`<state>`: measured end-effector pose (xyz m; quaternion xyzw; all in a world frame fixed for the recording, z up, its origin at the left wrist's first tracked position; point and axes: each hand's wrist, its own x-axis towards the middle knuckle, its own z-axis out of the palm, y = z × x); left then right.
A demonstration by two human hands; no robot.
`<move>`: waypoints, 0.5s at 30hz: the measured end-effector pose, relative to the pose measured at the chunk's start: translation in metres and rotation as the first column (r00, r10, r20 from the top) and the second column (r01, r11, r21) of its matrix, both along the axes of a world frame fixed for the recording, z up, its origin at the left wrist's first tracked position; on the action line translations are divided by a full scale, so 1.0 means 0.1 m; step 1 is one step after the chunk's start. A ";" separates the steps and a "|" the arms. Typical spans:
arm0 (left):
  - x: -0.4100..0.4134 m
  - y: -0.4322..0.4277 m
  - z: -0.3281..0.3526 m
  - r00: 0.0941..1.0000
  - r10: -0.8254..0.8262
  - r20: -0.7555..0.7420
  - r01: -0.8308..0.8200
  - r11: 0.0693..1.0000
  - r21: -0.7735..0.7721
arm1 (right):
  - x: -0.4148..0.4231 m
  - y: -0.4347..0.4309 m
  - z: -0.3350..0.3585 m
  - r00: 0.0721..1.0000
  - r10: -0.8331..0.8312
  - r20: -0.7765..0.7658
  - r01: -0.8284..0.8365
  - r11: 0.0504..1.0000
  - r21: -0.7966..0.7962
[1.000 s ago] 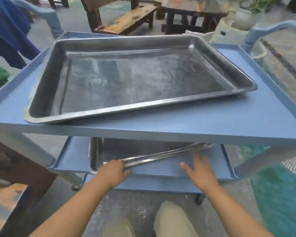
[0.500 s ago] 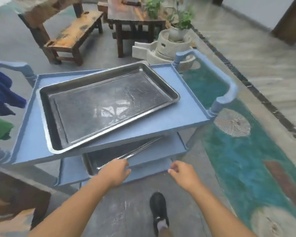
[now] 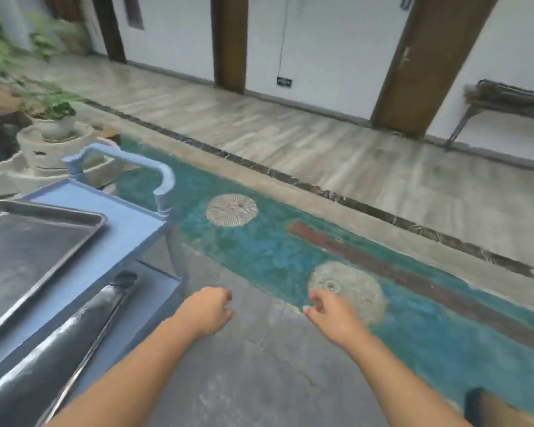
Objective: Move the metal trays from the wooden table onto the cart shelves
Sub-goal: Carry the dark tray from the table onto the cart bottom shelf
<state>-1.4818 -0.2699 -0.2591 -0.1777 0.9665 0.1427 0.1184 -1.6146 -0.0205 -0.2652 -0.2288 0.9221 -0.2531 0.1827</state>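
The blue cart (image 3: 127, 217) stands at the left edge of the view. A metal tray (image 3: 31, 245) lies on its top shelf. A second metal tray (image 3: 74, 328) rests on the lower shelf, partly under the top one. My left hand (image 3: 208, 309) hovers over the concrete floor to the right of the cart, fingers loosely curled, holding nothing. My right hand (image 3: 329, 312) is further right, fingers loosely curled and apart, also empty. The wooden table is out of view.
A blue cart handle (image 3: 164, 177) rises at the cart's far right corner. A stone planter with a potted plant (image 3: 53, 131) sits behind the cart. The floor has a teal painted strip (image 3: 259, 251). Brown pillars (image 3: 426, 63) and a bench (image 3: 506, 103) stand by the far wall.
My view has swung right, away from the cart. My left hand has come off the lower tray's rim, and both hands have moved right over the floor.
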 end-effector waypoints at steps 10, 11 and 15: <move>-1.15 2.78 0.23 0.893 -0.446 -0.063 0.448 0.894 0.014 | 0.26 3.24 0.14 0.867 -0.493 -0.068 0.495 0.869 0.013; -1.20 3.13 0.23 0.870 -0.490 -0.061 0.492 0.871 0.017 | 0.34 3.57 0.14 0.844 -0.531 -0.078 0.534 0.846 0.012; -1.28 4.52 0.24 0.731 -0.680 -0.050 0.681 0.732 -0.004 | 0.84 4.86 0.16 0.717 -0.689 -0.107 0.694 0.720 0.014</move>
